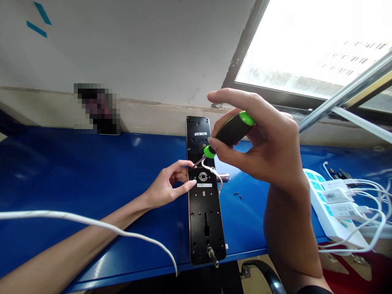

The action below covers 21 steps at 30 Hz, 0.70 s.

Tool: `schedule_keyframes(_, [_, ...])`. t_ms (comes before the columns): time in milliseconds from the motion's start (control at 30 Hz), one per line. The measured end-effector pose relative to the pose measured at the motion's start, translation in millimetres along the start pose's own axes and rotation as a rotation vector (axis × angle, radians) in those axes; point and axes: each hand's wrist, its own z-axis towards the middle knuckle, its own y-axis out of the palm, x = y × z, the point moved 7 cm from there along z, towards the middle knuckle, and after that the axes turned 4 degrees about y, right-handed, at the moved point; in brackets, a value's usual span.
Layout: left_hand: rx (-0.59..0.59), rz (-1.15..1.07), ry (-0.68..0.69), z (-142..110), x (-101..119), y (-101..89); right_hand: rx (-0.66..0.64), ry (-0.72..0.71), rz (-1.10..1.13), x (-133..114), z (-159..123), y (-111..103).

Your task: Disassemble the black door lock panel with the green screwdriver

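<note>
A long black door lock panel [206, 204] lies back side up on the blue table, its near end at the front edge. My right hand [266, 139] grips a green and black screwdriver [234, 130], tilted so its shaft slopes down left to the panel's upper middle. Around the panel's left edge, my left hand [171, 181] is closed, with the thumb on its face and the index fingertip by the screwdriver tip. Any screw under that tip is too small to make out. A white cable [214, 171] comes out beside it. Near the bottom a metal post [212, 256] sticks up.
Several small black screws [238, 195] lie right of the panel. A white power strip [321, 196] with plugged-in chargers and cables stands at the right. Another white cable [92, 220] crosses above my left forearm. A phone-like, pixelated object [102, 110] leans on the wall.
</note>
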Motion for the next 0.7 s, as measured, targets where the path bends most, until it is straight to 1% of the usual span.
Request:
schedule_keyframes(67, [-0.002,0.004,0.007,-0.4,0.5,0.6,0.051,-0.044,-0.037,-1.9,-0.9,1.4])
schedule_keyframes(200, [-0.014,-0.008,0.009,-1.9,0.2,3.1,0.2,-0.23,-0.044,-6.9,-6.0,1.7])
schedule_keyframes(267, [-0.02,-0.01,0.01,-2.8,-0.2,4.1,0.253,-0.29,-0.054,-7.2,-8.0,1.6])
schedule_keyframes(400, [-0.031,-0.032,0.018,-3.6,0.1,5.7,0.356,-0.351,-0.162,-11.5,-11.0,2.0])
schedule_keyframes(467, [-0.033,-0.046,0.028,-3.2,1.4,6.2,0.392,-0.347,-0.197,-14.6,-13.3,3.2])
schedule_keyframes(500, [-0.032,-0.048,0.035,-2.8,2.3,6.2,0.388,-0.33,-0.197,-15.7,-14.1,4.3])
schedule_keyframes(567, [-0.024,-0.039,0.047,-2.1,3.9,5.8,0.322,-0.252,-0.162,-15.4,-13.8,7.4])
schedule_keyframes(633, [-0.022,-0.027,0.05,-1.7,4.3,5.6,0.202,-0.178,-0.084,-15.0,-12.5,10.9])
schedule_keyframes(700, [-0.02,-0.02,0.048,-1.7,4.1,5.6,0.083,-0.162,0.006,-17.2,-11.2,13.1])
